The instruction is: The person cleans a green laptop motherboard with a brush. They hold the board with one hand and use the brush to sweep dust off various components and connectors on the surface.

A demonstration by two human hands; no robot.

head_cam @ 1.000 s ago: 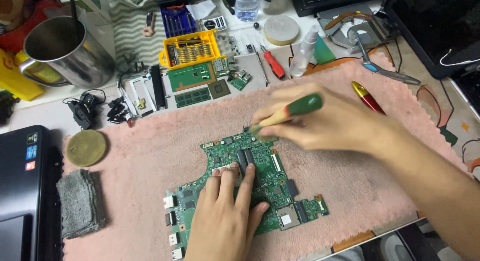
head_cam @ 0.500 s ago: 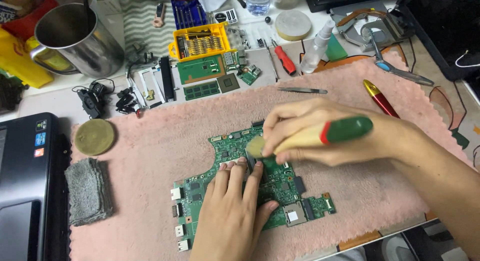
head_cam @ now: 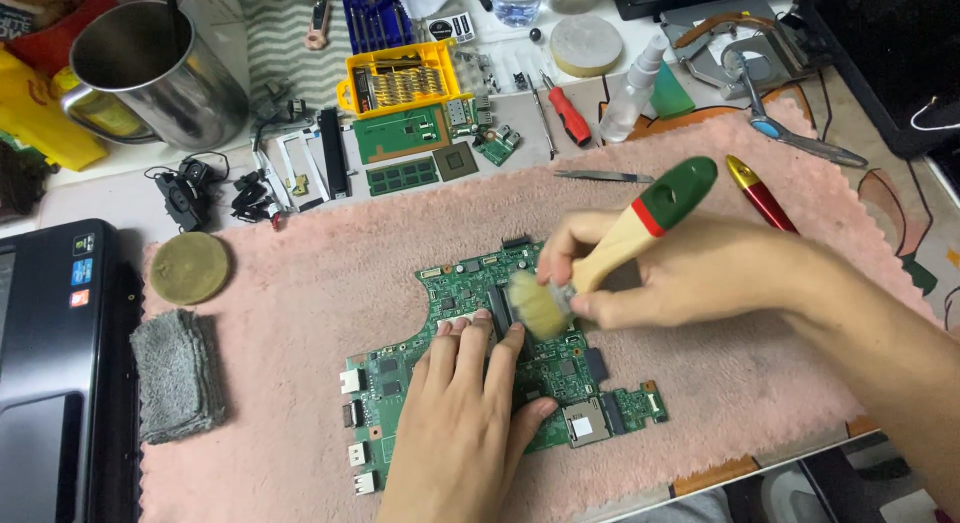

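A green laptop circuit board (head_cam: 440,293) lies on a pink towel (head_cam: 320,283). My left hand (head_cam: 465,413) presses flat on the board's lower middle, fingers together, holding it down. My right hand (head_cam: 680,273) grips a small brush (head_cam: 620,243) with a pale wooden handle, a red band and a green end. Its light bristles touch the board's centre, just above my left fingertips.
Behind the towel lie a yellow screwdriver-bit case (head_cam: 398,78), small green boards (head_cam: 403,133), a metal mug (head_cam: 150,73), tweezers (head_cam: 603,177), a red screwdriver (head_cam: 568,113) and a red pen (head_cam: 760,195). A black laptop (head_cam: 50,363), grey cloth (head_cam: 175,373) and round disc (head_cam: 190,268) sit at the left.
My right hand has tilted the brush so its green end points up and right, and the bristles have moved down onto the board's centre. The left hand stays pressed on the board.
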